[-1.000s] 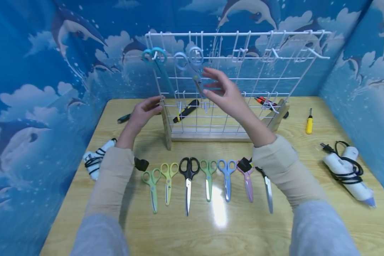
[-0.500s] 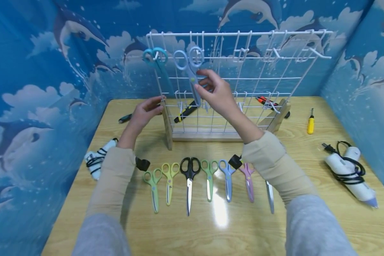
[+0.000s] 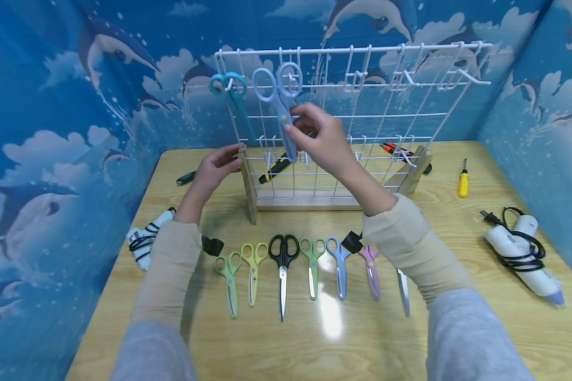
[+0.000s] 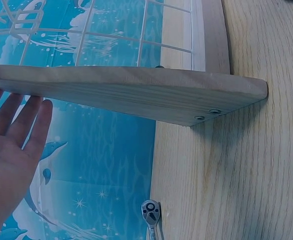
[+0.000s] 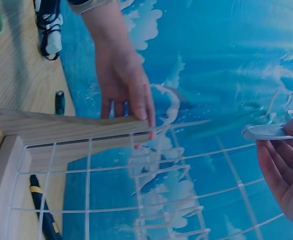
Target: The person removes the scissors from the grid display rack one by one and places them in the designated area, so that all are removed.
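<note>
My right hand pinches light blue scissors below the handles, points down, in front of the white wire rack. A hook shows through their right loop; I cannot tell whether it bears them. In the right wrist view these scissors appear nearly edge-on. Teal scissors hang from a hook to their left. My left hand touches the top of the rack's left wooden upright. Its fingers lie fairly straight against the upright's outer face in the left wrist view.
Several scissors lie in a row before the rack, including black, yellow and pink ones. White corded tools stand left and right. A yellow screwdriver lies right; a black-yellow tool lies behind the wires.
My right hand has moved left and now holds the light blue scissors lower on the body. Their handles have come up and slightly left. My left hand stays at the upright.
</note>
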Tool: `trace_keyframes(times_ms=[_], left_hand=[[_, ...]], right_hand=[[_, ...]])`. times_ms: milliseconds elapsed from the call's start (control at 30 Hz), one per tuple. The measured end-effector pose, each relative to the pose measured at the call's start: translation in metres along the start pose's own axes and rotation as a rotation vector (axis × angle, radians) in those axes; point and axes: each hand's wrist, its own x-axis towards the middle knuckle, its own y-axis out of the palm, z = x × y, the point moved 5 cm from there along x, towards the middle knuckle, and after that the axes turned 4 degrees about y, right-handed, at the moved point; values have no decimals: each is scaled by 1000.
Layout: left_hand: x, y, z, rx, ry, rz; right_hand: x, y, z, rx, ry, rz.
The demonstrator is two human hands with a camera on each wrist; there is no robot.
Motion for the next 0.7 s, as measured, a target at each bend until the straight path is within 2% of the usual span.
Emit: trace_keyframes(times_ms=[67, 100, 200, 300, 400, 533, 700], left_hand=[[9, -7, 20, -34, 13, -1], [12, -9, 25, -48, 7, 2], [11, -9, 26, -18, 17, -11], [-3, 3, -7, 50, -2, -13], [-12, 10, -25, 60, -16, -11], [-17, 14, -35, 64, -24, -10], [-16, 14, -34, 60, 0, -8]], right_hand=[[-3, -3, 1, 3, -26, -1], [-5, -5, 0, 6, -40, -3], [-12, -10, -3, 9, -79, -8], [-24, -19, -5, 13, -94, -22], [-40, -30, -8, 37, -89, -39], [-64, -51, -16, 84, -96, -55], [-101, -80, -40, 82, -68, -80]])
